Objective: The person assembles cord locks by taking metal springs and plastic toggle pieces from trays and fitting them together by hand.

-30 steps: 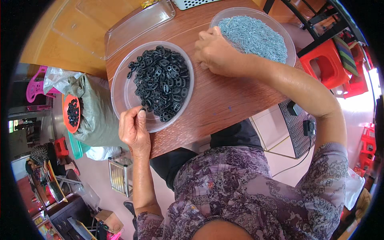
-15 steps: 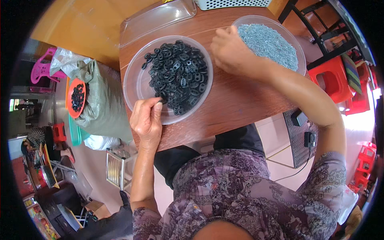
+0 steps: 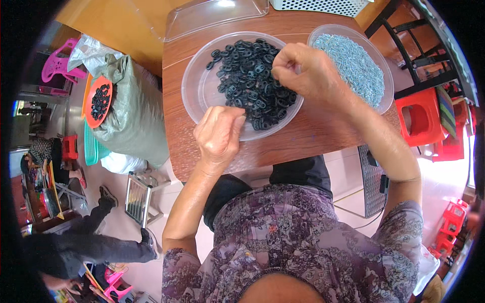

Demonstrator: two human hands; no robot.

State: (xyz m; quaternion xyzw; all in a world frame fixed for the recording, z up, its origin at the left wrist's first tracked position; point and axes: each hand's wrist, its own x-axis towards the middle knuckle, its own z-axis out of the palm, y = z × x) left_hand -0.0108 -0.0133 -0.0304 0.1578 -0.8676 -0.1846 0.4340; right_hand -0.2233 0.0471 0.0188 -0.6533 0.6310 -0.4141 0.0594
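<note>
My left hand [image 3: 218, 134] is closed in a pinch at the near rim of a round see-through tub [image 3: 198, 103]. Its fingertips grip a small black piece, mostly hidden by the fingers. Inside the tub lies a heap of black oval plastic pieces [image 3: 252, 81] with holes in them. Over the tub's right side, my right hand [image 3: 309, 70] is also pinched; whatever its fingertips hold is too small to make out. Behind that hand, to the right, a second see-through tub [image 3: 388, 96] is full of small silvery screws [image 3: 353, 63].
Both tubs stand on a brown wooden table [image 3: 298, 144]. At its back are a see-through lid [image 3: 217, 22] and a white perforated basket [image 3: 321, 4]. Left of the table, an orange dish [image 3: 98, 101] of black pieces leans by a sack [image 3: 134, 111]. Another person's legs [image 3: 111, 247] show lower left.
My right hand has moved left from the screws to above the black pieces. My left hand stays pinched at the near rim. Another person's legs have come into view at lower left.
</note>
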